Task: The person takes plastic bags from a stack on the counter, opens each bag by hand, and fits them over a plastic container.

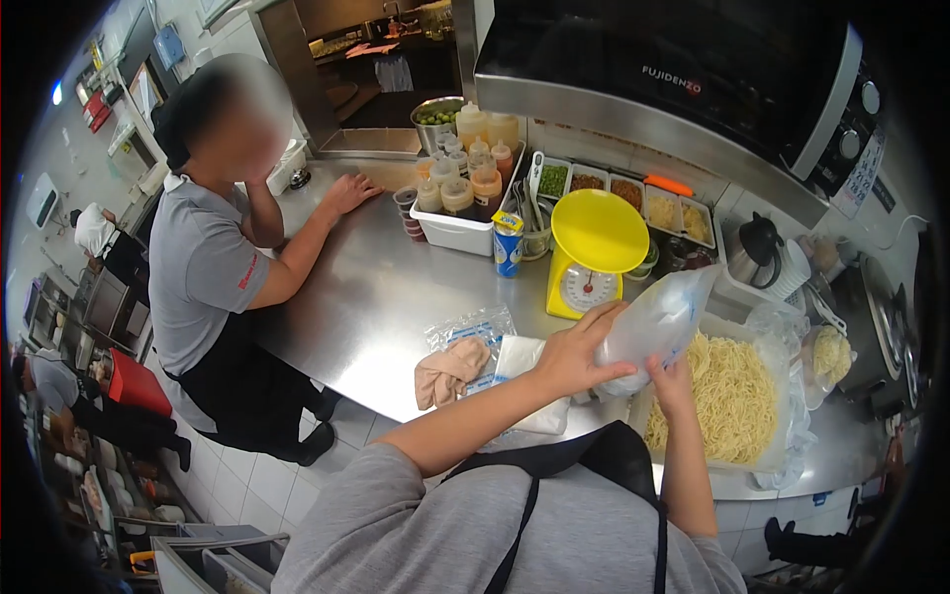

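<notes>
A clear plastic bag [661, 315], puffed out and tilted up to the right, is between my two hands in front of the scale. My left hand [592, 351] curls around its left side, thumb toward me. On the lower right side, the fingers of my right hand [673, 384] grip the bag. Under and beside my right hand is a tray of yellow noodles [727, 406]. Just beyond my left hand stands a yellow dial scale [584, 294] with a round yellow pan [599, 230]. Left of my forearm lie a crumpled beige cloth [450, 373] and white plastic sheets [520, 358].
A white bin of sauce bottles [450, 230], a blue-and-yellow can [508, 246] and topping containers [586, 181] line the counter's back. A microwave [663, 79] overhangs it. Another person [208, 257] leans on the counter [341, 287] at left. A black-lidded jug [757, 247] stands right.
</notes>
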The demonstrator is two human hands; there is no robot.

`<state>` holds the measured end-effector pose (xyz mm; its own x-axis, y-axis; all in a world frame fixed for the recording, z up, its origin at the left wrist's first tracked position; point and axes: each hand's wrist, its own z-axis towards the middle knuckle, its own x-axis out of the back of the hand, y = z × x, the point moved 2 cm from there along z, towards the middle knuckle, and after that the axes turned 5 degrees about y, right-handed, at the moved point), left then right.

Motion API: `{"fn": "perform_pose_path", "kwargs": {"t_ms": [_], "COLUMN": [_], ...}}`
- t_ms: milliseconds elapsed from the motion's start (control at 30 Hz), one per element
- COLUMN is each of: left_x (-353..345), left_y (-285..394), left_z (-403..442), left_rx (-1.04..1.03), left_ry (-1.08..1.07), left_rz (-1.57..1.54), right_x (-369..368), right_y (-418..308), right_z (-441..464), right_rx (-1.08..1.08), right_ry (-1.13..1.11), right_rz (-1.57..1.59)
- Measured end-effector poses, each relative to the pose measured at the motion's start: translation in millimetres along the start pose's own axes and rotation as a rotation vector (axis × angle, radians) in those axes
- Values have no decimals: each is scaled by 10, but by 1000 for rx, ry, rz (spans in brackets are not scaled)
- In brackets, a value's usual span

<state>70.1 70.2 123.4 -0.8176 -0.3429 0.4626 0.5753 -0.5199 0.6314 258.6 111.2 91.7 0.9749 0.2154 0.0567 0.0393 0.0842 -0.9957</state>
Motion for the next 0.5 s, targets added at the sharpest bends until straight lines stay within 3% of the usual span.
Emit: {"fn": "perform_pose_path", "kwargs": {"t_ms": [33,100,133,200,300,500], "left_x": [58,194,261,208,-44,-190], "left_y": [49,230,324,428,222,-30], "left_z": [52,226,276,338,261,44], "left_rx": [-39,-42,-30,31,96,227], "left_ry": [18,104,179,98,17,-49], "left_rz": [36,-64,-167,-144,-56,23], "right_x": [23,61,-14,-201,-241,-252], "right_y": [-67,-285,-492,-980,-760,-525], "right_z": [57,148,161,187,309,156], "right_rx": [14,348,339,456,298,321], "right_ry": [-1,38,39,125,51,109], "right_rz": [-3,21,23,254,126,5]}}
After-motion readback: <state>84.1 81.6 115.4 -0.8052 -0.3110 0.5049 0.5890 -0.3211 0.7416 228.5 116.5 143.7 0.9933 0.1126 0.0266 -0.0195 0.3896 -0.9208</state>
